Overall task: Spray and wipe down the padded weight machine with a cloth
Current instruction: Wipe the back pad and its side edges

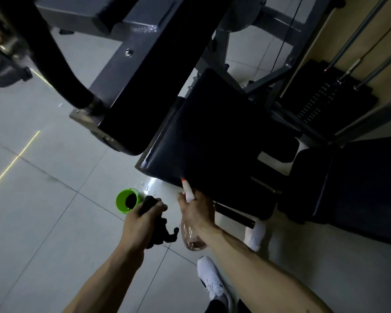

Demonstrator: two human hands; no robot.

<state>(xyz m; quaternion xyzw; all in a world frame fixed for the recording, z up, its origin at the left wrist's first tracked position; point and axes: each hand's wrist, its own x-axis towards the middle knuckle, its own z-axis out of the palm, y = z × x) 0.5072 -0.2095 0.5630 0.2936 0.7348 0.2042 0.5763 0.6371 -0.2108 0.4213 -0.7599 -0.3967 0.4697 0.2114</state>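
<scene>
right hand grips spray bottle, left hand clutches dark cloth

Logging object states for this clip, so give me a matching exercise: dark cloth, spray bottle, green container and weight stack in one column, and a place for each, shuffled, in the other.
Things:
1. dark cloth
2. spray bottle
3. green container
4. weight stack

Places:
A. gripped in the right hand
B. on the floor tiles, just beyond the left hand
C. beyond the padded seat
D. gripped in the left hand

Pairs: 1-D, 2-A, 3-B, 4-C.
</scene>
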